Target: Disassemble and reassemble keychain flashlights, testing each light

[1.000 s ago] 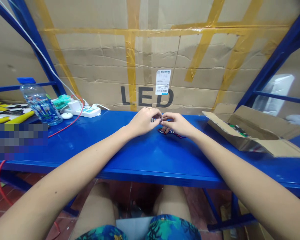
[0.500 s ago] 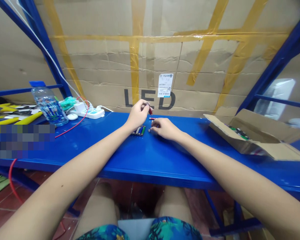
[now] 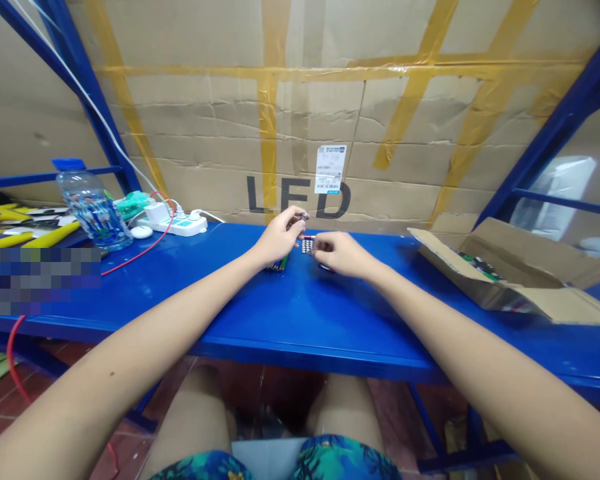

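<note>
My left hand point(image 3: 283, 233) is raised over the blue table, its thumb and fingers closed around a small silver piece point(image 3: 305, 216). Just to its right, my right hand point(image 3: 343, 253) rests low with curled fingers, beside a tight cluster of small shiny silver pieces point(image 3: 307, 246). What the right fingers hold is hidden; a dark, reddish thing point(image 3: 325, 267) shows beneath them. Behind the cluster lies a thin red tube point(image 3: 309, 237). Slim coloured tubes with metal ends point(image 3: 279, 265), one of them green, lie side by side below my left hand, which partly covers them.
An open cardboard box point(image 3: 505, 283) with small green and dark parts stands at right. On the left are a water bottle point(image 3: 93, 210), a white power strip point(image 3: 185, 225) and a red cable point(image 3: 135, 262). A large taped carton point(image 3: 205, 133) walls off the back.
The red tube in my left hand's fingers no longer shows there; a silver piece does. My right hand has shifted slightly right, uncovering the silver cluster. My left hand moved slightly down.
</note>
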Available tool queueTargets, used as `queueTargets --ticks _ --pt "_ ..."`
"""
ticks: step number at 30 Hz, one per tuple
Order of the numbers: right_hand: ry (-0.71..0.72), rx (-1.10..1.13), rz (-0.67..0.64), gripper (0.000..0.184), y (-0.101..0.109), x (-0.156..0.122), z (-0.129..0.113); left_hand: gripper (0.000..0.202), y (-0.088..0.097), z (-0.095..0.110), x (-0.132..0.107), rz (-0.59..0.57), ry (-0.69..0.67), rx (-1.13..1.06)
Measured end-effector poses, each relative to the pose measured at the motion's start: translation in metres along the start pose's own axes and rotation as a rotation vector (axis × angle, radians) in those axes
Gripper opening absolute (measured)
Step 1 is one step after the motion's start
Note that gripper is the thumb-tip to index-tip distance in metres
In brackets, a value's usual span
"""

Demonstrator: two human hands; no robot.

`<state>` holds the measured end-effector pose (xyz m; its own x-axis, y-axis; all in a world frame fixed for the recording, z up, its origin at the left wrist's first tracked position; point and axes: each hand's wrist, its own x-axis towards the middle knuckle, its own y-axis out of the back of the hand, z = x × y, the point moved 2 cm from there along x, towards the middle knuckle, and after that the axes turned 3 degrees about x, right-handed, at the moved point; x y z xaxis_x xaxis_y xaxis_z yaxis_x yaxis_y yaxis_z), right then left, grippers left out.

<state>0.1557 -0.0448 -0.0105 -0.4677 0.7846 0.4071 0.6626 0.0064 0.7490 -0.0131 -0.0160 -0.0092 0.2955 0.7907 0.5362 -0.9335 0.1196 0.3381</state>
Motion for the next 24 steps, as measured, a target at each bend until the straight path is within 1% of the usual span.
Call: queueTargets --ticks 2,3,5,6,8,12,18,19,22,24 --pt "-0.025 0.123 0.154 0.008 0.019 -0.004 0.003 0.012 -0.003 0.003 -0.003 -0.071 -0.017 0.037" --pt "-0.024 0.183 0.204 0.009 0.027 -0.006 0.004 0.012 -0.004 0.005 -0.004 -0.101 -0.035 0.062" --pt "-0.016 0.281 0.266 0.013 0.037 -0.009 0.004 0.012 -0.007 0.009 -0.006 -0.141 -0.082 0.112" --pt "-0.007 0.306 0.276 0.014 0.039 -0.009 0.004 0.013 -0.008 0.01 -0.007 -0.154 -0.103 0.132" --pt "0.02 0.298 0.272 0.015 0.039 -0.01 0.005 0.013 -0.011 0.012 -0.009 -0.18 -0.122 0.15" --pt "0.079 0.208 0.229 0.014 0.031 -0.009 0.008 0.017 -0.014 0.011 -0.012 -0.24 -0.091 0.183" --pt "0.142 0.137 0.113 0.014 0.025 -0.011 0.012 0.017 -0.012 0.013 -0.015 -0.248 -0.129 0.349" --pt "0.147 0.116 0.102 0.015 0.025 -0.012 0.011 0.019 -0.012 0.014 -0.015 -0.255 -0.13 0.373" --pt "0.138 0.051 0.064 0.017 0.026 -0.014 0.008 0.035 -0.011 0.014 -0.013 -0.263 -0.103 0.421" --pt "0.131 0.005 0.024 0.021 0.025 -0.015 0.006 0.037 -0.011 0.013 -0.011 -0.261 -0.1 0.423"
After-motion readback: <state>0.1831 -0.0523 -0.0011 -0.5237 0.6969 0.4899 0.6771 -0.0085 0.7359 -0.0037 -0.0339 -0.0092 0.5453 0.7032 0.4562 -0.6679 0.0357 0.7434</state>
